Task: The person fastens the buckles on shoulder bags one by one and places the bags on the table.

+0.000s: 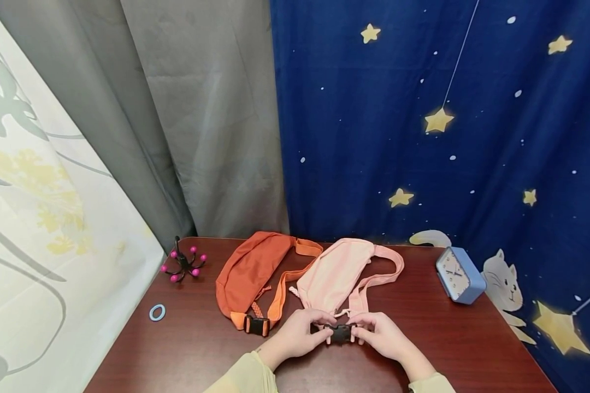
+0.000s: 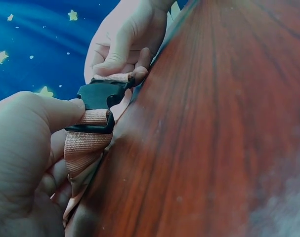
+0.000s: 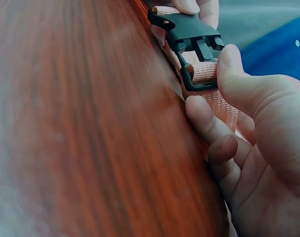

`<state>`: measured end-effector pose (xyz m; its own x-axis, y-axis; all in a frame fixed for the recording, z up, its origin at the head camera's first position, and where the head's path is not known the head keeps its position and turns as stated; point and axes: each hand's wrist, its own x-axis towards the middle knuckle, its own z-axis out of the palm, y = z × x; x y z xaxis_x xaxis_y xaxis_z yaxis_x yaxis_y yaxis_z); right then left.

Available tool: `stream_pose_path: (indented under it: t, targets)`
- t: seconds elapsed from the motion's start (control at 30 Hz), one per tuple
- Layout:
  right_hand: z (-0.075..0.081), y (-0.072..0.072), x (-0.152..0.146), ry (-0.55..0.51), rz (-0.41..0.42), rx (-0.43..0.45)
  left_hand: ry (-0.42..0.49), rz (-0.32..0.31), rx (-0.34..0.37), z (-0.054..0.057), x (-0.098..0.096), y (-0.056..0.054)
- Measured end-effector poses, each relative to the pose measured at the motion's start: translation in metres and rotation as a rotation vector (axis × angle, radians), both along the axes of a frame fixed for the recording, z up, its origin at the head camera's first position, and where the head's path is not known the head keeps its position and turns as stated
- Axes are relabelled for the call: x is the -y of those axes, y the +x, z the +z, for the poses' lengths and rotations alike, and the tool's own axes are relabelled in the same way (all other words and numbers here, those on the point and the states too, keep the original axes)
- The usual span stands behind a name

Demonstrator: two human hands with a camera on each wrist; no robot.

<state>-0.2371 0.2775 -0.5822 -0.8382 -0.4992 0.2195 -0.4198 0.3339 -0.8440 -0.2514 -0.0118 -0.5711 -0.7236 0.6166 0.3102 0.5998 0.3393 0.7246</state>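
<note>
A pink waist bag (image 1: 330, 278) lies on the table, its strap looping to the right. Both hands hold its black side-release buckle (image 1: 341, 334) at the bag's near edge. My left hand (image 1: 301, 334) pinches the socket half (image 3: 189, 28) at the webbing end, thumb on top. From the other side, my right hand (image 1: 382, 335) pinches the pronged half (image 3: 192, 86) and its pink webbing (image 3: 221, 108). In the right wrist view the prongs sit partly inside the socket, with gaps still showing between them.
Left of the pink bag lies an orange waist bag (image 1: 255, 270) with its black buckle (image 1: 257, 326) fastened. A black massager with pink tips (image 1: 183, 263) and a blue ring (image 1: 157, 312) are farther left. A blue clock (image 1: 459, 275) stands at the right. Curtains (image 1: 226, 120) hang behind the table.
</note>
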Motion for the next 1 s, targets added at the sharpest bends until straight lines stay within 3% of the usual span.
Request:
stream_pose_path:
  t: [0.33, 0.73, 1.0]
  targets:
    - [0.0007, 0.0004, 0.0022, 0.000, -0.010, -0.003, -0.011, 0.003, -0.015, -0.0011, -0.0002, -0.0006]
    - [-0.0002, 0.0029, 0.0038, 0.022, -0.071, -0.112, -0.009, -0.006, -0.042, -0.0015, -0.0001, -0.0005]
    - [-0.0036, 0.0011, 0.0039, 0.096, -0.115, -0.153, -0.034, 0.007, -0.043, -0.0034, -0.0009, -0.0011]
